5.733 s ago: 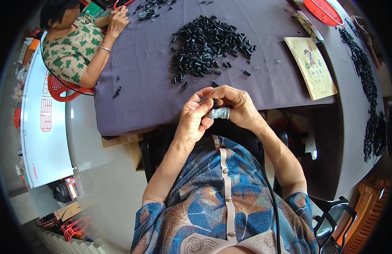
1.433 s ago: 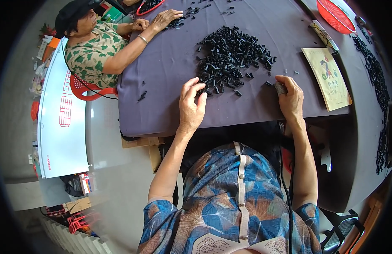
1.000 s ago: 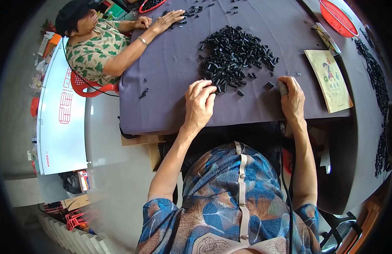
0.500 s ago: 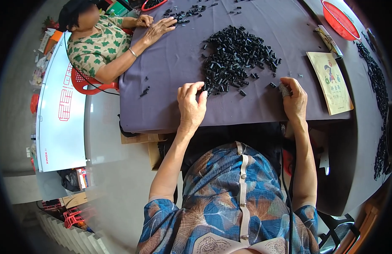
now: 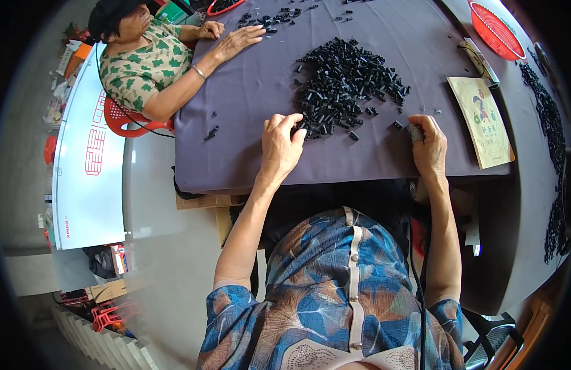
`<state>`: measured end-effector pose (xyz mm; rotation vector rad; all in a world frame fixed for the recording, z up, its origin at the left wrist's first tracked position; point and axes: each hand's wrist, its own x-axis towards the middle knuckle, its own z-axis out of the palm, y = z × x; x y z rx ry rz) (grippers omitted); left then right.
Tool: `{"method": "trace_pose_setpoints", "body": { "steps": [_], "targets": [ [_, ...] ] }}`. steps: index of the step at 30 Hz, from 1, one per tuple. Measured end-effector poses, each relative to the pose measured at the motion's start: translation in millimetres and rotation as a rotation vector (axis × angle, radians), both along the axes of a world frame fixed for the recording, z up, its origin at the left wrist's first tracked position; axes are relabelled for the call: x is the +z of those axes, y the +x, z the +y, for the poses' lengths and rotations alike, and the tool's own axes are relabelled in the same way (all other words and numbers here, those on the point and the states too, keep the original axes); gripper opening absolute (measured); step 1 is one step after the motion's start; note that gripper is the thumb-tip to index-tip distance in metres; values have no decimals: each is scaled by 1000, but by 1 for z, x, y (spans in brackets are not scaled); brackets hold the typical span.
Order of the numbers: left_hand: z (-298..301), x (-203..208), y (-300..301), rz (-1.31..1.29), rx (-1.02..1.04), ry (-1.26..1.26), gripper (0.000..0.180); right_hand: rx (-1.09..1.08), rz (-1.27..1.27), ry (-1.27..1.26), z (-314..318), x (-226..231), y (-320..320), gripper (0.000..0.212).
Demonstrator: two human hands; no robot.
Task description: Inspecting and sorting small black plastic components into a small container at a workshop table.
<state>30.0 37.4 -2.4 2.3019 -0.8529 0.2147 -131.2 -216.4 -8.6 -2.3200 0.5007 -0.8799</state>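
Note:
A large heap of small black cylindrical plastic pieces (image 5: 350,83) lies on the cloth-covered table in front of me. At its near left edge is my left hand (image 5: 279,145), palm down. Its thumb and forefinger are parted around black pieces at the heap's rim; whether they grip one is hard to see. My right hand (image 5: 429,147) rests to the right of the heap, fingers curled round a clump of small greyish, clear-looking bits (image 5: 415,132). A single black piece (image 5: 397,124) lies beside that hand.
A yellowish booklet (image 5: 481,123) lies right of my right hand, with a rolled printed item (image 5: 481,61) beyond it. A red basket (image 5: 496,31) stands at the far right, near a long band of black pieces (image 5: 549,129). Another person's hand (image 5: 239,42) rests far left by scattered pieces.
My left hand has moved slightly right and forward, further over the heap's edge. My right hand stays almost still. The other person's near hand has shifted a little to the right.

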Motion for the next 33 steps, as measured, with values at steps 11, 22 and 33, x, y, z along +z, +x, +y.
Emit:
{"method": "trace_pose_setpoints", "body": {
  "steps": [11, 22, 33],
  "targets": [
    [4, -7, -8, 73, -18, -127, 25, 4, 30, -43, 1, 1, 0, 32],
    [2, 1, -25, -149, -20, -116, 15, 10, 19, -58, 0, 1, 0, 33],
    [5, -6, -31, -101, -56, -106, 10, 16, 31, -57, 1, 3, -1, 35]
  ]
}}
